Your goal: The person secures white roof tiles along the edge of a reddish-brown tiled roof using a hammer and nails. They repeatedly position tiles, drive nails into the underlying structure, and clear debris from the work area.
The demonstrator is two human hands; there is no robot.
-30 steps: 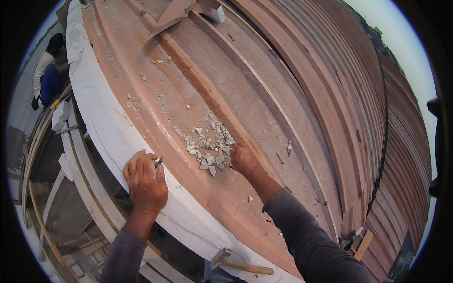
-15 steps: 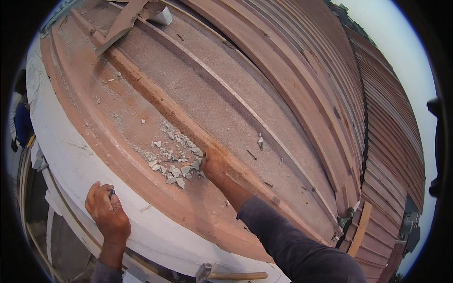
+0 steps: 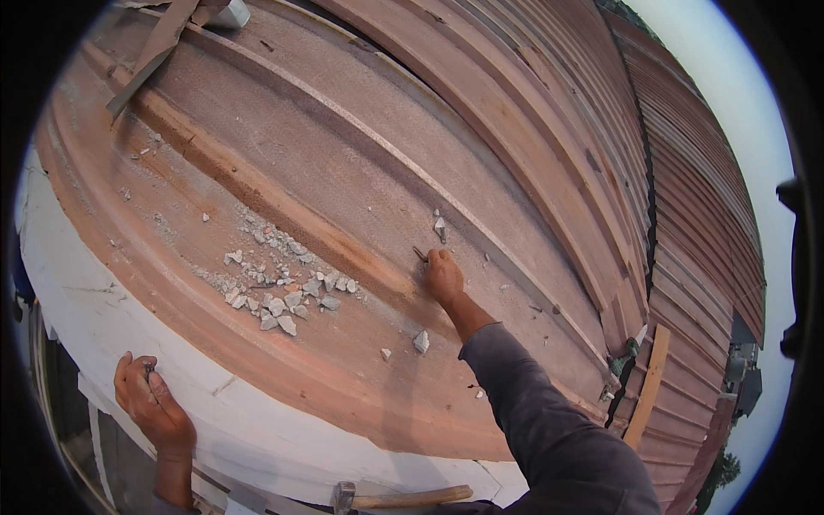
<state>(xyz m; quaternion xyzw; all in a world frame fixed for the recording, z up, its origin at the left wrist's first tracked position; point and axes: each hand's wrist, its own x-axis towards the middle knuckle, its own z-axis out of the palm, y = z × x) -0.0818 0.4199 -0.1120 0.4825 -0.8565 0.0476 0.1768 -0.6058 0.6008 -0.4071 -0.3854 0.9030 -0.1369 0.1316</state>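
Observation:
My right hand [image 3: 442,276] reaches across the reddish plastered ledge [image 3: 360,197], its fingers pinched on a small dark nail-like piece [image 3: 420,254] at the foot of a raised band. My left hand [image 3: 154,408] rests curled on the white outer edge [image 3: 94,318] at the lower left, with a small dark piece [image 3: 148,370] between its fingers. A pile of grey broken plaster chips [image 3: 275,292] lies on the ledge to the left of my right hand. Single chips [image 3: 421,342] lie near my right forearm.
A wooden-handled hammer [image 3: 403,496] lies at the bottom edge below the white rim. A flat wooden strip [image 3: 154,56] leans at the upper left. Ribbed red roofing [image 3: 687,197] runs along the right, with a yellowish board [image 3: 648,386]. Beyond the white edge is a drop.
My right hand left the chip pile and moved right, up the ledge, to the dark piece. My left hand stayed curled on the white edge. The view swung left.

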